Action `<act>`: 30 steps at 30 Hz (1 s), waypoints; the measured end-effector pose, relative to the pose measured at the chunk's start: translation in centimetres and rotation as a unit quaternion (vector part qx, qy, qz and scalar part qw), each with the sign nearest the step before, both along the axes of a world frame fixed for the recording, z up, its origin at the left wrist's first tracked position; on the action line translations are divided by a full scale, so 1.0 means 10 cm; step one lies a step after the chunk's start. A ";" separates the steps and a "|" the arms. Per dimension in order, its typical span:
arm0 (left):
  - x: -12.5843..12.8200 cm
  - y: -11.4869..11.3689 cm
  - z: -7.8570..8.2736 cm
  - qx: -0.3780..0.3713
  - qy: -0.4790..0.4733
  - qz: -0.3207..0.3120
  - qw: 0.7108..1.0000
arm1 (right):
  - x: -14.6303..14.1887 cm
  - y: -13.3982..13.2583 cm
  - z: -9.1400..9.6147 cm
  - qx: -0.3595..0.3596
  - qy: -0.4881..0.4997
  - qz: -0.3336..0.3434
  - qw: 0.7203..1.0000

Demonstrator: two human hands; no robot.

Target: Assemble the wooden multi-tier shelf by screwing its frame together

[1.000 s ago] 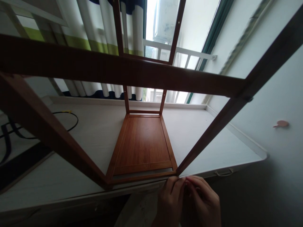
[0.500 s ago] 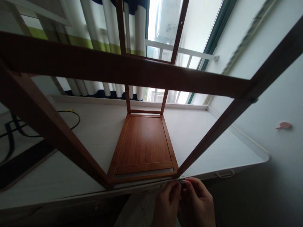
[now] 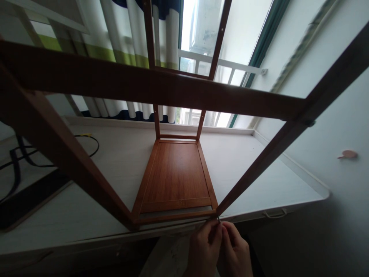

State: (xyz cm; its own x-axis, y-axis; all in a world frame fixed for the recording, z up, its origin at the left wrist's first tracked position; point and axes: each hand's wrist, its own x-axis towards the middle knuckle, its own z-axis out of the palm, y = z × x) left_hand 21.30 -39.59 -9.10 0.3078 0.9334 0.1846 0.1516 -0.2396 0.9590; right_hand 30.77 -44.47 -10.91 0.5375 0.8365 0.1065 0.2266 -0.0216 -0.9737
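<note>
Dial centred on the panel (image 3: pixel 177 171), twelve o'clock away from you.

Item 1: brown frame (image 3: pixel 161 86), apparently wood, over the white surface (image 3: pixel 236 165). Crossbar at twelve; two slanting posts run down to the near corners at five and seven. The panel lies along its base.

Item 2: thin dark rod (image 3: pixel 218 220), at five, just by the near right-hand corner of the frame. Its lower part is hidden by your fingers; whether its tip meets the wood you cannot tell from here.

Item 3: your left hand (image 3: pixel 203 244) and right hand (image 3: pixel 235 246), together at five, fingertips gathered and pinched about the rod.

Handling, judged: the rod looks hard, stiff and light, small enough to slip or twist; take it by its exposed length, close to the tips. The frame looks rigid, bulky and only moderately heavy, smooth-finished and open to scuffs; hold it by a post or the crossbar, sparing the panel.

Surroundings: black cable (image 3: pixel 96 148) near ten; drawer handle (image 3: pixel 275 213) toward four; pink fixture (image 3: pixel 348 154) at three, on the wall.
</note>
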 end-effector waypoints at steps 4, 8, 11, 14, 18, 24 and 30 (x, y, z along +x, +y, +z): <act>-0.02 0.01 0.02 0.040 0.043 0.008 0.998 | 0.00 -0.05 -0.02 -0.002 -0.022 0.021 1.000; -0.03 0.03 0.03 0.081 0.067 0.015 0.994 | -0.03 -0.04 -0.05 -0.001 -0.010 0.036 0.999; -0.06 0.06 0.04 0.081 0.065 0.002 0.995 | -0.09 0.01 -0.06 0.005 0.025 0.036 0.999; -0.13 0.08 0.06 0.066 0.071 -0.003 0.995 | -0.18 0.06 -0.05 0.006 0.080 0.033 0.996; -0.23 0.03 0.02 0.050 0.059 0.055 0.996 | -0.27 0.12 -0.02 -0.004 0.170 0.044 0.984; -0.32 -0.05 -0.11 0.011 -0.004 0.088 0.996 | -0.29 0.17 0.05 -0.008 0.284 0.084 0.955; -0.26 -0.01 -0.08 0.004 -0.011 0.075 0.997 | -0.26 0.17 0.09 -0.014 0.312 0.095 0.945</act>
